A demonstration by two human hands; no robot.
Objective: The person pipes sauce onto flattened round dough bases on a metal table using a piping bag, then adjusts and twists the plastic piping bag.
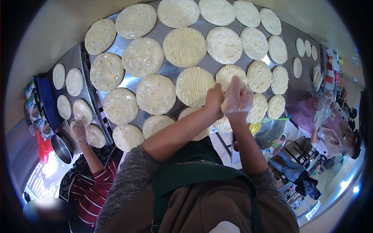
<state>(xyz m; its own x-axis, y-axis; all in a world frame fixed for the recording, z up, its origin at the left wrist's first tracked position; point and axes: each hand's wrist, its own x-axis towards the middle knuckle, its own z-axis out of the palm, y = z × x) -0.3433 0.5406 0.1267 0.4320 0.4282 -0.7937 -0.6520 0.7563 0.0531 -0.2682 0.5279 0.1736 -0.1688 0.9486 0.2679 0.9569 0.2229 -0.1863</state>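
Rows of flat round dough discs (pixel 142 57) lie on a metal table (pixel 289 73). Some carry small pale lumps; others, like the disc (pixel 195 86) beside my hands, have ridged yellowish lines. My left hand (pixel 214 101), bare, is closed in a fist over the near rows. Touching or nearly touching it on the right is my right hand (pixel 237 100) in a clear plastic glove, its fingers curled. Between the two hands a bit of something pale shows, mostly hidden by the fingers. A ridged disc (pixel 230 76) lies just beyond them.
At left, a person's gloved hand (pixel 79 134) is over discs on a second metal table (pixel 86 64), near a dark pan (pixel 62 148). A large metal bowl (pixel 271 133) and yellow item (pixel 255 128) are right of my forearm. Other people (pixel 330 132) are at far right.
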